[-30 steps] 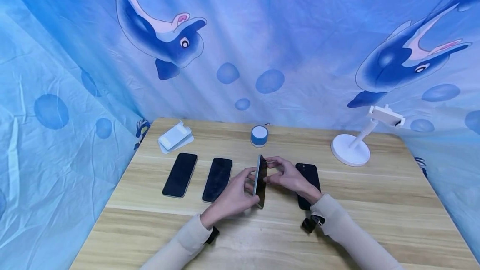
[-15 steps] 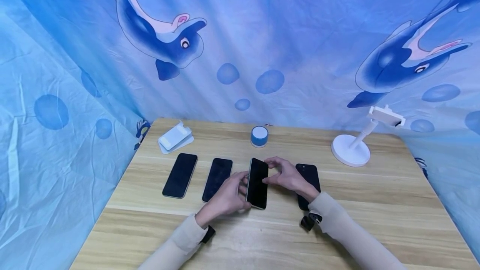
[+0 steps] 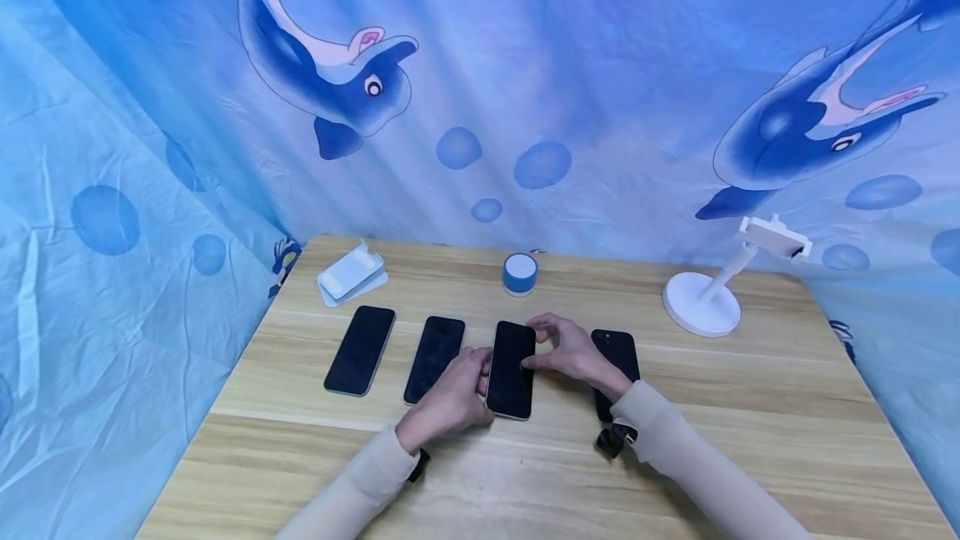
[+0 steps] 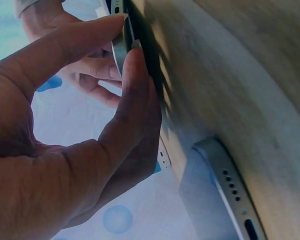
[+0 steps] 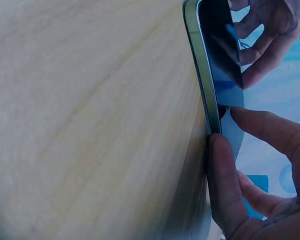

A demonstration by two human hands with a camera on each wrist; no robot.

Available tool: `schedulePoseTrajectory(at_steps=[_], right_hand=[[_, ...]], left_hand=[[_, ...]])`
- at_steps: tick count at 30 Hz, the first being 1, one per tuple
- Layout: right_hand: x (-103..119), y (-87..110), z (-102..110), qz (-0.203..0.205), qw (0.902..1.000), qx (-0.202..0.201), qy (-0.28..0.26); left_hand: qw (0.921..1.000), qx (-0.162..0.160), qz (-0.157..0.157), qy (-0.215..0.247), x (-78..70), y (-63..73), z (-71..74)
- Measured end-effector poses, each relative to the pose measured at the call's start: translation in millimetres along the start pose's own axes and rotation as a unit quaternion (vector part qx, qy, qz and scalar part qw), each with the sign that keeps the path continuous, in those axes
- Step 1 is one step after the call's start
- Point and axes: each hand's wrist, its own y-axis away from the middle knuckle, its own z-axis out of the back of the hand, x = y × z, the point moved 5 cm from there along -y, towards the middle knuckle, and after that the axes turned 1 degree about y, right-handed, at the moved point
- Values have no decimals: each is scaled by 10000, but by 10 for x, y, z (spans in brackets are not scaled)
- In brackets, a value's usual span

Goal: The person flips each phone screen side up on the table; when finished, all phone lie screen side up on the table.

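Stand (image 3: 348, 275), white and folded, lay at far left of table (image 3: 255, 457). First phone (image 3: 360, 351) lay nearer, screen up. Second phone (image 3: 435, 352) lay beside it, screen up, lower corner hidden by left hand (image 3: 452, 397). Left hand pinched third phone (image 3: 512, 369) near its lower left corner. Third phone was mid-table between hands, screen up; contact with wood unclear. Cylinder (image 3: 519, 274), blue and white, stood beyond. Right hand (image 3: 572, 350) pinched third phone's right edge, thumb over screen. Fourth phone (image 3: 617, 352) lay back up, partly under right wrist. Holder (image 3: 703, 304), white, stood upright at far right.
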Motion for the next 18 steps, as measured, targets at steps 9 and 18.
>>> schedulePoseTrajectory(at_steps=[9, 18], right_hand=[[24, 1, -38, -202, 9983, 92, -533], [2, -8, -64, -324, 9965, 69, -761]], left_hand=[[9978, -53, 54, -657, 531, -180, -279], [9975, -36, 195, -673, 463, -165, -231]])
